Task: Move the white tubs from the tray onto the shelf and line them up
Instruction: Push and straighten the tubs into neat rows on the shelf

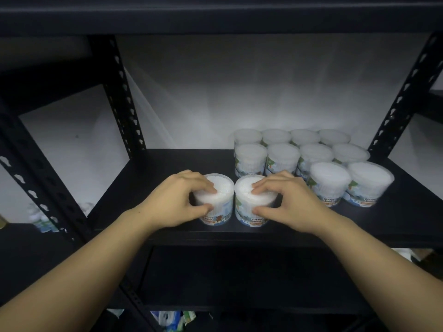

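Note:
Two white cotton-bud tubs stand side by side near the front edge of the black shelf (153, 168). My left hand (178, 200) grips the left tub (221, 200) from above, fingers on the lid and thumb on its front wall. My right hand (286, 200) holds the right tub (244, 204) the same way. Both tubs rest upright on the shelf board, almost touching each other. Several more white tubs (328, 183) stand in rows at the right and back of the shelf. No tray is in view.
Black perforated uprights (122, 97) (405, 92) frame the shelf bay, and a board (215, 15) runs overhead. The left part of the shelf board is bare. More tubs (40, 219) sit blurred in the bay to the left. Packets (172, 319) lie on a lower level.

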The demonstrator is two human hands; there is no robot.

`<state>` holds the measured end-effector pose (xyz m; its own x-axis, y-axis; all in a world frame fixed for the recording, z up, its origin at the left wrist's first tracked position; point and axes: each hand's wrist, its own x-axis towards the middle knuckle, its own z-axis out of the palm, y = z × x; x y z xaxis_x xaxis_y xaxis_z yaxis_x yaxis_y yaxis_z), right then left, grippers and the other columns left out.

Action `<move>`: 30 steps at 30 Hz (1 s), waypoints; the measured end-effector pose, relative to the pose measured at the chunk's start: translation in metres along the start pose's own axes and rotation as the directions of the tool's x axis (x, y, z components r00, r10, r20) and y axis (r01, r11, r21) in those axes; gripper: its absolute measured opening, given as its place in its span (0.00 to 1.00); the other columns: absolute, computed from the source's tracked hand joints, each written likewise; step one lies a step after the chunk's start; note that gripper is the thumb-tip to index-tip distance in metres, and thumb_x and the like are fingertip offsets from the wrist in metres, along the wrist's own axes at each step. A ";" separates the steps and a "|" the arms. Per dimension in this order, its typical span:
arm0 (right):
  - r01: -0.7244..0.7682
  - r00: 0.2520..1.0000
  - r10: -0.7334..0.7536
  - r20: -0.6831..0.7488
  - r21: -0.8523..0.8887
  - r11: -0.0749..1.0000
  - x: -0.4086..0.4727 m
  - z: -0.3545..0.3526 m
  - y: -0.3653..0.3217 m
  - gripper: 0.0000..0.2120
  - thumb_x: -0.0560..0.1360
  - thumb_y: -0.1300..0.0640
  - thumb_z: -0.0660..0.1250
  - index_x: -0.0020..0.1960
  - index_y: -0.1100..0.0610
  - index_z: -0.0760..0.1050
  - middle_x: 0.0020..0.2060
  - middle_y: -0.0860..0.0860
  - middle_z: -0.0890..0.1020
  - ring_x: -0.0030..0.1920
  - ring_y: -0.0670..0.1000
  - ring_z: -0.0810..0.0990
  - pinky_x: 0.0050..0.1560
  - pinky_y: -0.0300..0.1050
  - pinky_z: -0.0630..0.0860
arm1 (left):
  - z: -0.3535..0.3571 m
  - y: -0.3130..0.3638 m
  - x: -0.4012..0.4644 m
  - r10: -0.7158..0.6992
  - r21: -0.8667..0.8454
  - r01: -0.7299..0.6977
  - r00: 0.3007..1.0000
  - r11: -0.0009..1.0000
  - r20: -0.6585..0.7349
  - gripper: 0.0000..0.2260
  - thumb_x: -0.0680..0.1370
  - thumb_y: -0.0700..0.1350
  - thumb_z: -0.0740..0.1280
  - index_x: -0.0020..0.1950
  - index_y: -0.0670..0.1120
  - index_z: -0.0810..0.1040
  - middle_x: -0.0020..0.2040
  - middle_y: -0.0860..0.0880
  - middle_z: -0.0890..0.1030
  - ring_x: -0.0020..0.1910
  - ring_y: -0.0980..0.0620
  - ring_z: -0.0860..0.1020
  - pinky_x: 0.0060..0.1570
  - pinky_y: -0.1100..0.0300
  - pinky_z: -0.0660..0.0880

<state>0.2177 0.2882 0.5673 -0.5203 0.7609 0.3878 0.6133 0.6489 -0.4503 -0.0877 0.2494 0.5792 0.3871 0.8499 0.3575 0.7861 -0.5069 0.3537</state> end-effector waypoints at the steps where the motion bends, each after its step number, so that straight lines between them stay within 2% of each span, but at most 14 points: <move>1: -0.005 1.000 0.005 -0.004 -0.010 1.000 -0.001 -0.002 0.003 0.21 0.66 0.35 0.72 0.56 0.41 0.82 0.56 0.29 0.80 0.63 0.40 0.74 0.68 0.57 0.69 | 0.002 0.001 0.003 0.006 0.001 -0.006 1.000 1.000 0.002 0.17 0.71 0.56 0.74 0.59 0.57 0.83 0.56 0.62 0.81 0.59 0.60 0.77 0.59 0.56 0.75; 4: -0.028 1.000 0.027 -0.014 -0.048 0.998 -0.006 -0.009 0.011 0.20 0.66 0.36 0.71 0.56 0.41 0.81 0.57 0.30 0.80 0.63 0.38 0.74 0.69 0.58 0.66 | 0.009 0.007 0.014 0.031 -0.003 -0.031 0.999 1.000 0.010 0.17 0.71 0.55 0.75 0.59 0.56 0.83 0.56 0.62 0.81 0.58 0.60 0.77 0.60 0.56 0.75; 8: -0.078 0.997 0.076 -0.024 -0.097 0.992 -0.015 -0.024 0.025 0.17 0.68 0.42 0.75 0.55 0.42 0.80 0.58 0.32 0.79 0.63 0.36 0.74 0.71 0.54 0.62 | 0.023 0.019 0.035 0.058 -0.008 -0.058 0.998 0.998 0.030 0.17 0.71 0.56 0.74 0.59 0.56 0.83 0.57 0.61 0.80 0.57 0.59 0.76 0.60 0.57 0.74; 13: -0.154 0.987 0.158 0.015 -0.147 0.977 -0.019 -0.045 0.044 0.21 0.65 0.32 0.67 0.54 0.39 0.78 0.62 0.34 0.79 0.62 0.44 0.76 0.72 0.51 0.62 | 0.039 0.032 0.062 0.080 0.002 -0.080 0.996 0.997 0.043 0.17 0.72 0.56 0.74 0.60 0.56 0.82 0.57 0.62 0.80 0.58 0.60 0.75 0.61 0.58 0.74; 15: -0.158 0.987 0.163 0.012 -0.177 0.971 -0.019 -0.049 0.051 0.20 0.68 0.34 0.69 0.56 0.41 0.78 0.63 0.35 0.78 0.62 0.46 0.74 0.71 0.47 0.60 | 0.043 0.033 0.071 0.078 -0.003 -0.078 0.996 0.997 0.044 0.17 0.71 0.56 0.74 0.60 0.56 0.82 0.57 0.62 0.80 0.58 0.60 0.75 0.60 0.57 0.74; 18: -0.147 0.988 0.151 0.005 -0.212 0.966 -0.014 -0.055 0.056 0.18 0.72 0.40 0.73 0.60 0.44 0.79 0.62 0.38 0.77 0.59 0.42 0.72 0.68 0.44 0.57 | 0.046 0.032 0.081 0.067 -0.010 -0.067 0.997 0.998 0.046 0.19 0.70 0.59 0.71 0.59 0.57 0.82 0.57 0.62 0.80 0.58 0.60 0.76 0.60 0.56 0.74; 21: -0.132 0.990 0.138 0.012 -0.216 0.967 -0.008 -0.057 0.060 0.19 0.72 0.41 0.73 0.61 0.44 0.79 0.62 0.39 0.77 0.59 0.41 0.72 0.71 0.48 0.58 | 0.047 0.031 0.089 0.054 -0.014 -0.053 0.997 0.998 0.053 0.20 0.69 0.60 0.70 0.59 0.57 0.82 0.57 0.62 0.80 0.58 0.59 0.76 0.61 0.54 0.75; 26: -0.118 0.993 0.120 0.006 -0.150 0.982 -0.012 -0.069 0.071 0.28 0.67 0.30 0.67 0.64 0.41 0.77 0.64 0.38 0.77 0.66 0.43 0.72 0.71 0.55 0.65 | 0.047 0.040 0.097 0.063 -0.005 -0.062 0.997 0.998 0.048 0.26 0.69 0.57 0.75 0.66 0.57 0.78 0.60 0.62 0.77 0.61 0.59 0.73 0.63 0.59 0.71; 30: -0.129 0.991 0.122 -0.061 -0.141 0.981 -0.020 -0.092 0.094 0.25 0.67 0.28 0.68 0.60 0.39 0.78 0.60 0.36 0.79 0.64 0.46 0.74 0.67 0.59 0.70 | 0.056 0.057 0.111 0.127 0.009 -0.127 0.992 0.992 -0.006 0.23 0.71 0.62 0.73 0.65 0.59 0.79 0.59 0.62 0.77 0.60 0.59 0.73 0.62 0.58 0.73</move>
<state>0.3409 0.3336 0.5915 -0.4046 0.8327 0.3781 0.7532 0.5379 -0.3786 0.0269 0.3228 0.5905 0.4810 0.7780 0.4043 0.7352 -0.6091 0.2975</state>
